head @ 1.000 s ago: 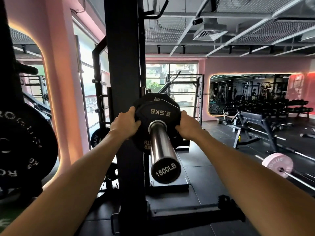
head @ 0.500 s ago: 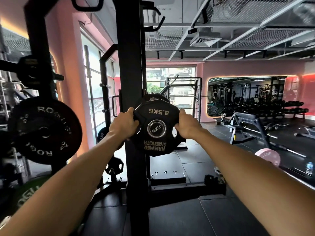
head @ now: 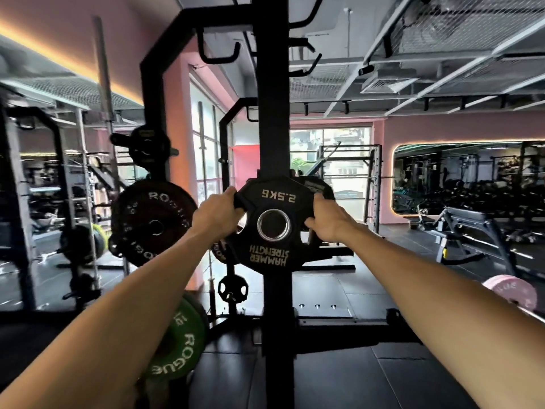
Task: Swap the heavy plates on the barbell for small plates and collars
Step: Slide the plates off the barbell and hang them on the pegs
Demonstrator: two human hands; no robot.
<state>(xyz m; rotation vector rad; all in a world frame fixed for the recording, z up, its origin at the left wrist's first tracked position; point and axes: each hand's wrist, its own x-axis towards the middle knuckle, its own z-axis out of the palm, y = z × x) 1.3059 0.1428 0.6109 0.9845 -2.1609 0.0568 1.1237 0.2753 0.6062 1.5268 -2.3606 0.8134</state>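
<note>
Item: small plate point(head: 272, 228), black, many-sided, lettered "2.5KG" and "HAMMER STRENGTH", the lettering reading upside down. It is sitting at frame centre, held up in front of the black rack upright point(head: 272, 113). Its steel-ringed centre hole is showing empty, with only dark behind it.

Left hand point(head: 218, 215): at 9 o'clock of the plate, its grip clamping on the plate's edge, fingers curling over the rim and out of sight behind.

Right hand point(head: 330, 219): at 3 o'clock of the plate, its grip likewise clamping on the opposite edge, thumb lying on the near face. Both forearms are reaching in from the lower corners.

Second black plate point(head: 317, 187): partly showing just behind the held one, at its 1 o'clock; how it is mounted cannot be told.

Large black Rogue plate point(head: 153, 222): hanging on a storage peg at 9 o'clock, well apart from the hands.

Green Rogue plate point(head: 180, 343): sitting low at 7 o'clock, partly hidden by the left forearm.

Tiny black grip plate point(head: 233, 288): hanging on a low peg at 6 o'clock of the held plate.

Pink plate point(head: 513, 293): sitting at 4 o'clock, near the right edge.

Bench point(head: 469, 219): standing at 3 o'clock, well apart, before the mirrored wall.
</note>
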